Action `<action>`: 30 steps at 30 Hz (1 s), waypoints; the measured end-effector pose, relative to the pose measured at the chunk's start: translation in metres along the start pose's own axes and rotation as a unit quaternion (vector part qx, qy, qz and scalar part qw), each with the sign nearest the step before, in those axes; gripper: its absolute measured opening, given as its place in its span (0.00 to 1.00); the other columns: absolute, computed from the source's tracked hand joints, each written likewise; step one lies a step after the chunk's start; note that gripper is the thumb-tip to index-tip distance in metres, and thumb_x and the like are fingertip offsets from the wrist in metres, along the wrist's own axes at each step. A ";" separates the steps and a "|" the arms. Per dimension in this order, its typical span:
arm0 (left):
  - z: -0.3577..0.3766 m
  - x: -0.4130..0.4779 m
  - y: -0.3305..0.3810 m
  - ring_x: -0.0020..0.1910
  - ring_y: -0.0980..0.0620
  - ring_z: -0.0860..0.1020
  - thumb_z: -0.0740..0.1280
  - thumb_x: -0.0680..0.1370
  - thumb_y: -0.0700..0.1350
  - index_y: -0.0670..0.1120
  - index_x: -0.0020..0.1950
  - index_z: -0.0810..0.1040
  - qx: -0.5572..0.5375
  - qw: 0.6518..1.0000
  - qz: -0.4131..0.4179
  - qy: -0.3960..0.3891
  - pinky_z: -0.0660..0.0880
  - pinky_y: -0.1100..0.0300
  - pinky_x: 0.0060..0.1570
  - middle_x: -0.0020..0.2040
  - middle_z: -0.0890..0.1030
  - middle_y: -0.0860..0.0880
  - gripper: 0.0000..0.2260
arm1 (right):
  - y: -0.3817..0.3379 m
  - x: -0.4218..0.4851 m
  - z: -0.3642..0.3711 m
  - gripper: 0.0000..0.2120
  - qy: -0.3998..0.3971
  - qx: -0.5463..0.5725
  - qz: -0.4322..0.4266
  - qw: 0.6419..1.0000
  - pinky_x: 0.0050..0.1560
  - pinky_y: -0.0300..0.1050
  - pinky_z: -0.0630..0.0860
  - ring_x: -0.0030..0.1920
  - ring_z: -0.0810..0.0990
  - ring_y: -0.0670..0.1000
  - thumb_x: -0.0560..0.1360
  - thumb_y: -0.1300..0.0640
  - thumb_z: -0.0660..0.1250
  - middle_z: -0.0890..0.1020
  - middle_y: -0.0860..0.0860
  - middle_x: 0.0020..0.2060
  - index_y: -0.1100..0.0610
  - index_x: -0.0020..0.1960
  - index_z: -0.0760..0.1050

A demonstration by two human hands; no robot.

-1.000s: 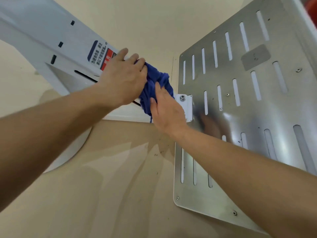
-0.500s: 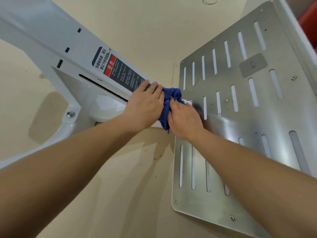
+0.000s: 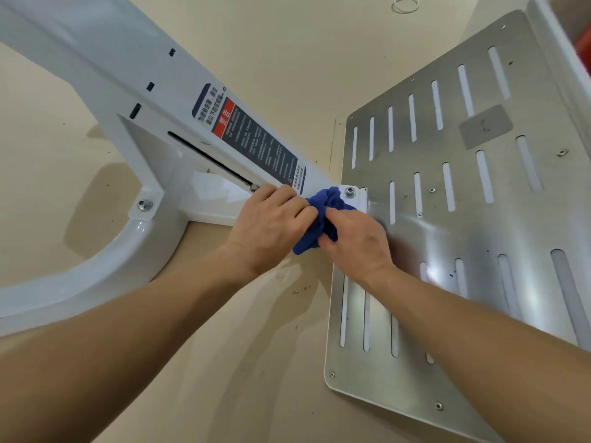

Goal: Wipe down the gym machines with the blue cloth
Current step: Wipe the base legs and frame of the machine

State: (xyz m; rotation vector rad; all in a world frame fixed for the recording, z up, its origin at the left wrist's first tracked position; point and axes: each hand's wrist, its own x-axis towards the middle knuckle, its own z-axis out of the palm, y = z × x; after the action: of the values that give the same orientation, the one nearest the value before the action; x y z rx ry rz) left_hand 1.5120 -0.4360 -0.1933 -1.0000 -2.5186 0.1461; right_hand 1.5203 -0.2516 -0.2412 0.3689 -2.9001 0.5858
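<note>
Gripping the blue cloth [image 3: 323,204] from both sides: left hand [image 3: 271,225] has its fingers curled onto the cloth's left edge, right hand [image 3: 355,241] is clamped on its right side. The cloth is bunched up at frame centre, pressed where the white machine beam [image 3: 128,91] meets the slotted metal plate [image 3: 479,225], just below the bracket bolt [image 3: 349,192]. A warning label [image 3: 252,139] runs along the beam, ending just above the left hand. Beige floor [image 3: 256,362] shows underneath.
</note>
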 end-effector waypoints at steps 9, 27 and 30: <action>0.028 -0.110 -0.018 0.32 0.44 0.79 0.69 0.75 0.47 0.48 0.49 0.84 -0.105 0.955 -0.278 -0.001 0.73 0.56 0.27 0.40 0.83 0.50 0.06 | -0.054 -0.014 0.037 0.08 0.012 -0.013 -0.130 0.991 0.21 0.48 0.72 0.24 0.73 0.60 0.73 0.58 0.64 0.78 0.56 0.37 0.59 0.46 0.79; 0.094 -0.105 -0.074 0.77 0.35 0.56 0.43 0.84 0.49 0.33 0.75 0.62 -0.078 0.904 -0.389 -0.161 0.53 0.46 0.77 0.76 0.64 0.35 0.27 | -0.105 0.063 0.125 0.28 -0.112 -0.114 -0.083 0.984 0.77 0.59 0.53 0.78 0.52 0.63 0.83 0.49 0.51 0.51 0.58 0.80 0.52 0.81 0.50; 0.100 -0.093 -0.094 0.78 0.38 0.57 0.37 0.81 0.47 0.32 0.76 0.60 -0.093 0.910 -0.373 -0.157 0.50 0.49 0.78 0.75 0.64 0.34 0.30 | -0.119 0.091 0.128 0.27 -0.116 -0.087 -0.058 0.988 0.76 0.54 0.55 0.78 0.53 0.58 0.84 0.46 0.45 0.49 0.53 0.81 0.49 0.81 0.47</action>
State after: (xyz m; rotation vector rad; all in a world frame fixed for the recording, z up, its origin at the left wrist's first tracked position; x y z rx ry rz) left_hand 1.4703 -0.5623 -0.2926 -0.0019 -3.0618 -0.1831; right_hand 1.4518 -0.4274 -0.2963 0.6144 -3.0918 0.2839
